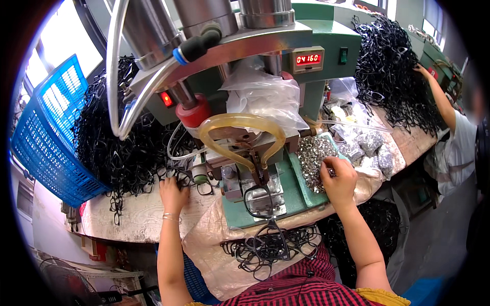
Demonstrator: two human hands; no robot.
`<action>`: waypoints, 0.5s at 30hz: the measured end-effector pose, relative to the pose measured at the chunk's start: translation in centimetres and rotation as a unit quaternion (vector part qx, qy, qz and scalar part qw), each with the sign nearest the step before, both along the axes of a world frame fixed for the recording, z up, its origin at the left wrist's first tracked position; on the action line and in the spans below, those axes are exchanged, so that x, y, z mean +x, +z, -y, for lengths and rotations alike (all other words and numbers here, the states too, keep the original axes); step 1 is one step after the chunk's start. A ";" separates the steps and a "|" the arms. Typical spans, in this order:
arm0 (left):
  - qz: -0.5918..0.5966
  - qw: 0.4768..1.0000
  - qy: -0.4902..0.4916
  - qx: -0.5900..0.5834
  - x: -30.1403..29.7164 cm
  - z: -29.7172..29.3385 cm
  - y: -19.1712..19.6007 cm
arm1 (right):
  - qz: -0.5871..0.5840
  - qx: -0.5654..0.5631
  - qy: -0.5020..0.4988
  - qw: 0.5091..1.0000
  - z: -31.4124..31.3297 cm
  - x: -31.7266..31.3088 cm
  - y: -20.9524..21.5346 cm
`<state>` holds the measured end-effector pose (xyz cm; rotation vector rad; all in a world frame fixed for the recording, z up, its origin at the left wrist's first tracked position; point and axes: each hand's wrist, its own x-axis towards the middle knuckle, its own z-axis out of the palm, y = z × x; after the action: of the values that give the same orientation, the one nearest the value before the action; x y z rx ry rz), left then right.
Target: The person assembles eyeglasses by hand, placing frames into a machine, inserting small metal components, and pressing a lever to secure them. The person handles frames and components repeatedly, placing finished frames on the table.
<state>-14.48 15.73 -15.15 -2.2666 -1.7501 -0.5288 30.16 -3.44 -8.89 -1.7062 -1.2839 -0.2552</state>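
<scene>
My left hand (pixel 173 195) rests on the tabletop at the near edge of a big heap of black eyeglass frames (pixel 127 148); its fingers reach forward among the outermost frames, with thumb and fingers apart. Above a light green tray (pixel 308 193) of small shiny metal parts (pixel 315 158), my right hand (pixel 340 181) has thumb and fingertips pinched together. Anything between them is too small to make out. One black eyeglass frame (pixel 248 202) sits at the metal fixture of the green press (pixel 326 43), between my hands. More black frames (pixel 273 246) lie on the cloth over my lap.
A yellowish looped tube (pixel 242 120) arches over the fixture. Clear plastic bags (pixel 263 94) hang on the press, and bags of metal parts (pixel 370 143) lie right of the tray. A blue basket (pixel 58 137) leans at left. Another person's arm (pixel 439 97) touches a second frame heap (pixel 388 66).
</scene>
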 end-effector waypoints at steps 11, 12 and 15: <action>0.549 0.674 0.055 -0.490 -0.3 6.7 8.1 | -0.327 -0.020 0.223 0.918 0.5 -4.3 4.5; 0.688 0.540 0.038 -0.483 -0.3 7.3 7.3 | -0.261 0.009 0.248 0.933 -0.2 -5.3 5.3; 0.823 0.436 -0.103 -0.350 3.6 9.6 8.9 | -0.322 0.050 0.288 0.900 -1.6 -8.7 5.9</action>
<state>-10.87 6.12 -6.26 -2.0277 -2.3660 -3.6246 21.43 -1.84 -2.98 -1.1005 -1.1663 0.5459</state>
